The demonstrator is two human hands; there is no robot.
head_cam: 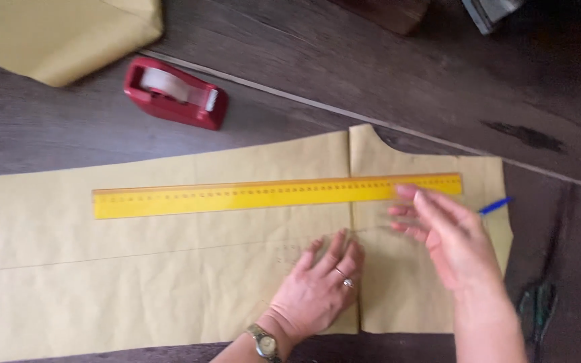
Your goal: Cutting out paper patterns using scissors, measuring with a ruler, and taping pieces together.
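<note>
- The left hand [321, 286] lies flat and spread on the kraft paper [102, 269], palm down, fingers pointing far, just near of the yellow ruler [263, 195] and holding nothing; a ring shows on one finger and a wristwatch [263, 343] sits at the wrist, its strap partly cut off by the near edge of the view.
- The right hand [448, 235] is blurred by motion; its fingers are open and loosely extended toward the right end of the ruler, the fingertips at or just over that end; whether they touch it cannot be told; the hand grips nothing that shows.
- The ruler lies long-ways on the paper, running left to right, across the seam where a second paper piece [425, 161] with a curved far edge meets the large sheet; its markings are too blurred to read.
- A blue pen [495, 206] pokes out to the right behind the right hand; only its tip end shows, the rest is hidden by the hand.
- A red tape dispenser [175, 93] stands on the dark wooden desk [371, 67], far left, well apart from both hands.
- A folded sheet of the same paper [55, 33] is cut off at the far left corner; dark objects at the far edge are too cropped to identify.
</note>
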